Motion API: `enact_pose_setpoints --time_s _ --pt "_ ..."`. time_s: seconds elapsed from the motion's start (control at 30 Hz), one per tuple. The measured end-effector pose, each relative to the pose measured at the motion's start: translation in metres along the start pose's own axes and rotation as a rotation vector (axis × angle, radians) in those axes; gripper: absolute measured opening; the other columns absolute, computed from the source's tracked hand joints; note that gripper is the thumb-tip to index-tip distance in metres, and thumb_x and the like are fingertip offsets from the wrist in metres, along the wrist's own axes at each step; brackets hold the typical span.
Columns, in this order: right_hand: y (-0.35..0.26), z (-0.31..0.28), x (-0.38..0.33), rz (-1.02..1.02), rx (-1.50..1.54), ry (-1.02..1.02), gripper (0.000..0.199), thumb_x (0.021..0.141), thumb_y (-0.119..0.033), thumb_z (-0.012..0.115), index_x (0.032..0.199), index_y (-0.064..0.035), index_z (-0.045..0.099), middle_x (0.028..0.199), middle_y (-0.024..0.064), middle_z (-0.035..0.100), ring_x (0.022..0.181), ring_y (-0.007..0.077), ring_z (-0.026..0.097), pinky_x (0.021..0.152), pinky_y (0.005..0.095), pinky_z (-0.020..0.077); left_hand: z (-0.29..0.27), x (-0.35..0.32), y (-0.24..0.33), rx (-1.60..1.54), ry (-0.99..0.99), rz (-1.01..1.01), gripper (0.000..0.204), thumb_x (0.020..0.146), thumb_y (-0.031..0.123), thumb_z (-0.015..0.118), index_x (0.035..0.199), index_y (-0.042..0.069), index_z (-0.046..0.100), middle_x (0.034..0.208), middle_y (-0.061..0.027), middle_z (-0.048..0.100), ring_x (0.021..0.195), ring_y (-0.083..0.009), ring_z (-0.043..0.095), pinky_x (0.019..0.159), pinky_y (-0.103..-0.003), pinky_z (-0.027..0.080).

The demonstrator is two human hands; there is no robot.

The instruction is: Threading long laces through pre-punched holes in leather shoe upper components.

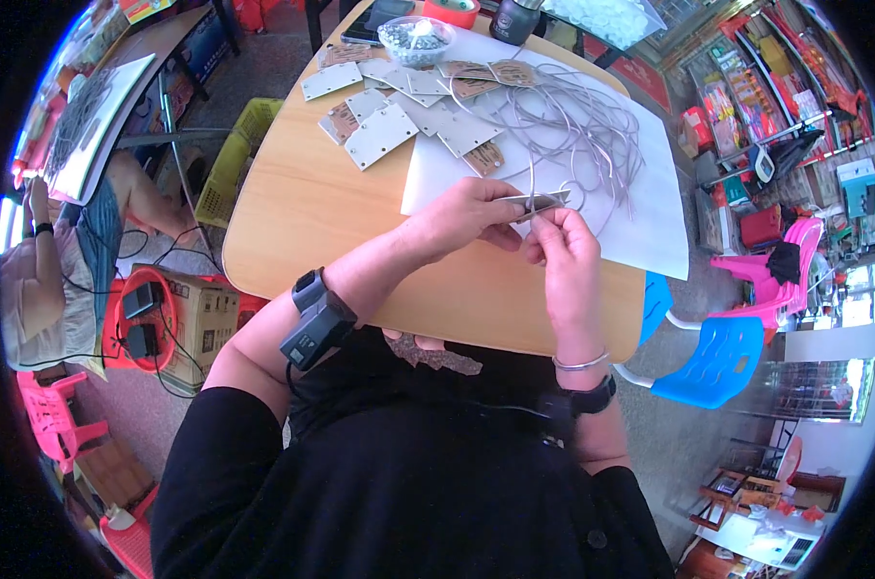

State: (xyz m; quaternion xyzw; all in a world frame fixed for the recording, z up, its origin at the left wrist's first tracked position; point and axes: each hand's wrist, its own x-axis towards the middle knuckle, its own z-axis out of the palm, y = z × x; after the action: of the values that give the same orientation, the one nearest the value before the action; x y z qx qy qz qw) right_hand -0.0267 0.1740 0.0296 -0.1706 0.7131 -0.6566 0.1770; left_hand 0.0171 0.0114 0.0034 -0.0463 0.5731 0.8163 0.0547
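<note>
My left hand (464,218) pinches a small flat grey metal plate (543,202) above the near part of the round wooden table (302,207). Just to its right, my right hand (563,253) has its fingertips at the plate's underside, holding a thin grey wire (532,179) that runs up into a tangle of grey wires (582,125) on a white sheet (650,193). Several grey metal plates (384,135) lie spread at the table's far side. A brown patterned piece (435,355) lies in my lap.
A clear bowl of small metal parts (416,39), a phone (377,19) and a red tape roll (451,12) stand at the far edge. Blue chair (712,362) at right. A seated person (61,261), a cardboard box (201,323) and a yellow crate (230,159) at left.
</note>
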Motion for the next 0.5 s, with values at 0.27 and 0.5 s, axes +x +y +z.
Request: enact_pose_setpoints --time_s 0.27,0.5 --pt "-0.001 0.010 -0.008 -0.341 -0.403 0.158 0.010 0.088 -0.009 0.059 0.094 -0.0016 0.057 0.071 0.0084 0.063 0.060 0.0148 0.057 0.056 0.0281 0.0451 0.001 0.000 -0.005 0.135 0.050 0.017 0.028 0.092 0.018 0.057 0.110 -0.004 0.058 0.091 -0.0072 0.063 0.080 -0.0136 0.063 0.075 -0.027 0.054" --pt "0.005 0.005 -0.005 -0.312 -0.528 0.179 0.016 0.085 -0.011 0.062 0.099 -0.0025 0.061 0.071 0.0100 0.065 0.058 0.0187 0.060 0.055 0.0312 0.0459 0.011 -0.007 -0.003 0.400 0.161 0.145 0.024 0.089 0.017 0.060 0.106 0.000 0.062 0.080 -0.0065 0.065 0.072 -0.0110 0.063 0.066 -0.025 0.052"
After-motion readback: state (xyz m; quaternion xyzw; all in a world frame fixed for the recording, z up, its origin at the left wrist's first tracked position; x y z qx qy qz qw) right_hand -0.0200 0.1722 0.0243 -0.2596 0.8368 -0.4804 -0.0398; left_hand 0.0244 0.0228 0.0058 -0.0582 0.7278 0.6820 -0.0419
